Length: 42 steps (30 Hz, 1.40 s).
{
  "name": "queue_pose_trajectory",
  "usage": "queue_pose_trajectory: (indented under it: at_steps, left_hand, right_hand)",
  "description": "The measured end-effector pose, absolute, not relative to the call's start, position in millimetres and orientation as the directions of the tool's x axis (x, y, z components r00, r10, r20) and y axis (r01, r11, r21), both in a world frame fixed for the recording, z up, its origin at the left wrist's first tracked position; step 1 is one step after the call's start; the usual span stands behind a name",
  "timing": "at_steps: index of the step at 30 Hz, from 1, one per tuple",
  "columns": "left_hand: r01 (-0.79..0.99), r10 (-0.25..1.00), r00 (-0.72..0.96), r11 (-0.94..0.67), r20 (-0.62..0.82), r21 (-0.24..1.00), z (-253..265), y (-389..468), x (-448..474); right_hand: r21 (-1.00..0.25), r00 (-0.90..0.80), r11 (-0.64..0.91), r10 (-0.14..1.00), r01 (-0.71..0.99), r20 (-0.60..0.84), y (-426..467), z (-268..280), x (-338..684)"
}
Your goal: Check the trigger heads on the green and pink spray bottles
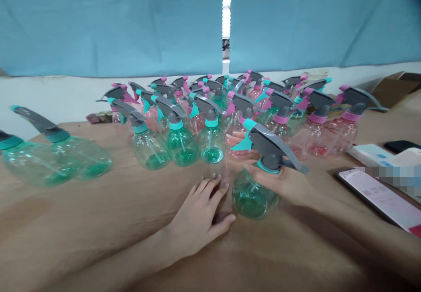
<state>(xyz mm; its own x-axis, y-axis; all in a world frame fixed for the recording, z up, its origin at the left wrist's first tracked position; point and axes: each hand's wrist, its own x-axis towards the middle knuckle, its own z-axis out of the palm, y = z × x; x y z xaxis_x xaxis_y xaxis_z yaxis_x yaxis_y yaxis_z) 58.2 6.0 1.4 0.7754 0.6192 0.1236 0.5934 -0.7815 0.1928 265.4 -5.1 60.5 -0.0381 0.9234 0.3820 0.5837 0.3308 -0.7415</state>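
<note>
My right hand [289,182] is wrapped round the neck of a green spray bottle [253,200], thumb in front and fingers reaching past the far side. This bottle has a grey head with a turquoise nozzle and trigger, and it stands upright near the table's front. Just left of it, my left hand [204,213] lies palm down on the tabletop with fingers outstretched, holding nothing. Beyond the hands, another green spray bottle [212,140] is in the front row of the group.
Several pink spray bottles [315,136] and green ones crowd the back of the wooden table [108,222]. Two tilted-looking green bottles [88,156] are apart at the left. A phone [378,195], a white box-like item [370,154] and a cardboard box [384,92] are at the right.
</note>
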Motion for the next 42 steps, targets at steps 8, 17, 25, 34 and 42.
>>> queue_pose_trajectory:
  at_steps: [8, 17, 25, 34, 42]
  left_hand:
    - [0.601, 0.625, 0.772, -0.777, 0.116, 0.189, 2.5, 6.1, 58.5]
    - [0.595, 0.625, 0.769, -0.776, 0.132, 0.209, 2.0, 5.4, 57.8]
    - [0.593, 0.623, 0.77, -0.779, 0.138, 0.205, 2.0, 5.4, 57.8]
    - [0.591, 0.622, 0.769, -0.779, 0.143, 0.211, 2.6, 4.9, 57.2]
    - [0.599, 0.631, 0.764, -0.772, 0.138, 0.215, 1.7, 5.1, 57.7]
  right_hand:
    - [-0.732, -0.076, 0.315, 0.937, 0.604, 0.341, -1.9, 59.2, 265.2]
    - [-0.743, -0.109, 0.321, 0.941, 0.588, 0.32, -3.4, 58.4, 266.9]
    - [-0.742, -0.084, 0.313, 0.941, 0.593, 0.329, -3.3, 57.1, 267.2]
    - [-0.77, -0.082, 0.298, 0.948, 0.564, 0.307, -3.1, 61.4, 265.5]
    - [-0.831, -0.104, 0.295, 0.954, 0.471, 0.28, -4.8, 65.7, 265.8]
